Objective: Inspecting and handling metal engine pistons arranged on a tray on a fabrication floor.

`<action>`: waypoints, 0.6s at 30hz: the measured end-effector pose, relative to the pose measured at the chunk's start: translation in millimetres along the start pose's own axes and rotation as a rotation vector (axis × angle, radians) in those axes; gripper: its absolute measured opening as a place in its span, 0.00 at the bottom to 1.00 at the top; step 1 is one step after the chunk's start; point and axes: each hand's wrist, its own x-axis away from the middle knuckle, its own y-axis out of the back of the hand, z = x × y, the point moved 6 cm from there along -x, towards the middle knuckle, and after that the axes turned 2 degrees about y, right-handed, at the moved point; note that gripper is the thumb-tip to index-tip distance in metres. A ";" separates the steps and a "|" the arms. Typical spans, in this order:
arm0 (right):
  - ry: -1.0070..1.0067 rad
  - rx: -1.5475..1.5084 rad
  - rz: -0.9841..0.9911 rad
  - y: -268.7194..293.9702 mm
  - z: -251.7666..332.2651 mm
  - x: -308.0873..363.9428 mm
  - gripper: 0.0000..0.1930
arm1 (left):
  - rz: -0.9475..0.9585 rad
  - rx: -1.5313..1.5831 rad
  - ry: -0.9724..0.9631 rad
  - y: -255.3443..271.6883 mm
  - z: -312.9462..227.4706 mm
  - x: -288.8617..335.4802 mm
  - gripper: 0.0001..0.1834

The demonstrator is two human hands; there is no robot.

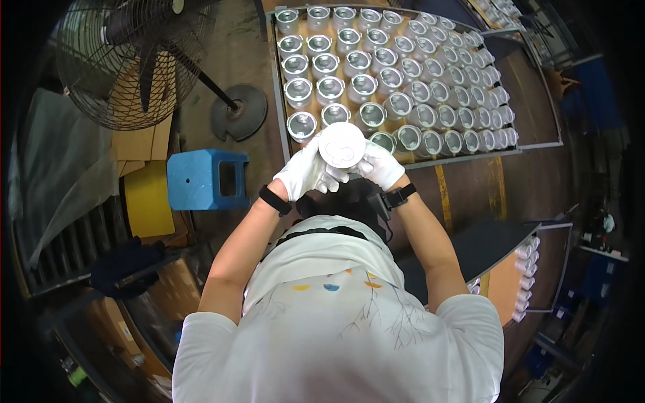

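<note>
Both gloved hands hold up a round metal pot (341, 143), its pale, disc-like face toward me with a rounded lobed outline on it. My left hand (304, 172) wraps the left side of the pot, fingers curled beneath it. At the other side, my right hand (381, 165) grips the edge with bent fingers. Right behind them, many silver cylindrical metal pots (363, 86) stand upright in rows on a brown board (313, 119), their open tops up and small lugs at the rims.
A metal frame (274, 74) edges the board. To the left are a black floor fan (127, 64) on a round base (238, 112) and a blue plastic stool (195, 179). A second board (500, 285) with more metal pots (526, 275) lies at the lower right. Cardboard boxes (176, 289) sit lower left.
</note>
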 end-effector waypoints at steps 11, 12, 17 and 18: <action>0.171 0.553 0.149 38.3 37.3 -8.2 0.14 | -0.094 0.064 -0.082 -25.7 -6.8 -25.3 0.40; 0.014 0.439 0.116 52.8 27.9 -11.1 0.14 | -0.095 0.091 -0.089 -29.2 -7.5 -29.4 0.39; -0.018 0.191 0.080 76.6 42.8 -21.8 0.18 | 0.138 0.352 -0.106 -49.3 -8.7 -57.5 0.35; -0.113 0.112 0.094 69.1 58.0 -13.7 0.20 | 0.036 0.460 -0.154 -57.7 -15.6 -61.6 0.34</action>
